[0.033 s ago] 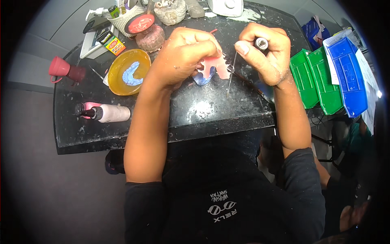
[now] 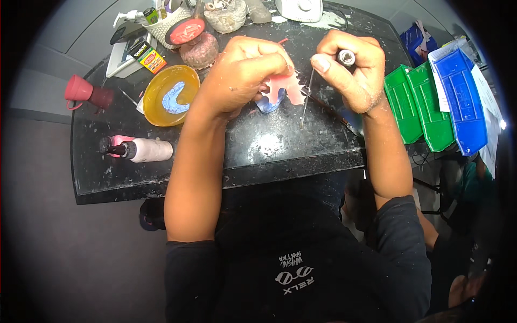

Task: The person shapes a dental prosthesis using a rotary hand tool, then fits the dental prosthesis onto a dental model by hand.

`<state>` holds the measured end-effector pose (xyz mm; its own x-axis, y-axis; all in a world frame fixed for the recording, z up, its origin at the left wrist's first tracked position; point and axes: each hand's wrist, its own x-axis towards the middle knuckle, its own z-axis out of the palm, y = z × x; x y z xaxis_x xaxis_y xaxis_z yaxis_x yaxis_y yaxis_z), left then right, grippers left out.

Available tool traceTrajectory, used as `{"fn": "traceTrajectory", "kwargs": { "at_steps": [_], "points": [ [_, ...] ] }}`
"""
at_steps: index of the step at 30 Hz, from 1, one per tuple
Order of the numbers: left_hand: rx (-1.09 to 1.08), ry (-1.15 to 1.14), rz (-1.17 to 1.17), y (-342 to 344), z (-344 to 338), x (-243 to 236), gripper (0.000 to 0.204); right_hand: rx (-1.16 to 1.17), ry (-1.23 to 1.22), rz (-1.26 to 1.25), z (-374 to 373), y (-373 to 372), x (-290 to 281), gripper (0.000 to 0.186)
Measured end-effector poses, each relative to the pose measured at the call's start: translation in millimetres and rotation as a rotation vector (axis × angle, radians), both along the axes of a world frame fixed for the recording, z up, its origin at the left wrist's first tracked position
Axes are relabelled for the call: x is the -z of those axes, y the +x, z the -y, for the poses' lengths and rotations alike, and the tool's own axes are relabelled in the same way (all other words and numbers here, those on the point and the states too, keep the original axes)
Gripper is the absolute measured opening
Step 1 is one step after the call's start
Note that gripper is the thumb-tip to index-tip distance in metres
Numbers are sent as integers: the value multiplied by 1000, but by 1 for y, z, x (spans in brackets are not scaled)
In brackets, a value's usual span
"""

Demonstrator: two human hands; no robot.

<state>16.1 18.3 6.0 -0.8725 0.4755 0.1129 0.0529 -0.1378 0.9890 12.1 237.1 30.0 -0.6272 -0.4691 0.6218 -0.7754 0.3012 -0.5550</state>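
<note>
My left hand [image 2: 242,72] is closed on a thin, ragged-edged pink sheet [image 2: 285,86], which hangs over a blue arch-shaped piece [image 2: 268,105] at the middle of the bench. My right hand [image 2: 350,70] is curled round a cylindrical metal-ended tool [image 2: 346,57], just right of the pink sheet. A slender metal rod [image 2: 304,110] runs down from near my right thumb. A longer dark instrument [image 2: 339,118] lies behind it, partly hidden. A yellow bowl [image 2: 159,110] with a blue dental-arch piece [image 2: 173,98] in it sits left of my left hand.
Two bottles [image 2: 148,149] and a pink cup [image 2: 75,86] stand on the left of the black bench [image 2: 258,167]. A white basket [image 2: 167,27], pots [image 2: 199,54] and a white device [image 2: 299,9] line the back. Green and blue trays [image 2: 466,102] are at right; another person's hand [image 2: 460,290] shows lower right.
The other person's hand at the lower right has shifted slightly. My hands and what they hold look unmoved.
</note>
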Motion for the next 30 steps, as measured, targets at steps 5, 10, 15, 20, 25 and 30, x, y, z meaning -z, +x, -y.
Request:
{"fn": "traceTrajectory", "kwargs": {
  "at_steps": [5, 10, 15, 20, 25, 30],
  "points": [
    [50, 54, 47, -1, 2, -3, 18, 6, 18, -9, -1, -1, 0, 23],
    [69, 131, 66, -4, 3, 4, 18, -28, 9, -3, -1, -1, 0, 23],
    [93, 36, 65, -4, 6, -3, 22, -34, 2, 8, -1, -1, 1, 21],
    [161, 259, 211, -13, 12, 6, 22, -230, -90, 58, 6, 4, -8, 24],
    [195, 528, 545, -9, 4, 11, 21, -143, -4, 18, 14, 9, -6, 36],
    [603, 723, 514, -21, 7, 19, 41, -24, -69, 79, 10, 4, 2, 15]
  ]
}}
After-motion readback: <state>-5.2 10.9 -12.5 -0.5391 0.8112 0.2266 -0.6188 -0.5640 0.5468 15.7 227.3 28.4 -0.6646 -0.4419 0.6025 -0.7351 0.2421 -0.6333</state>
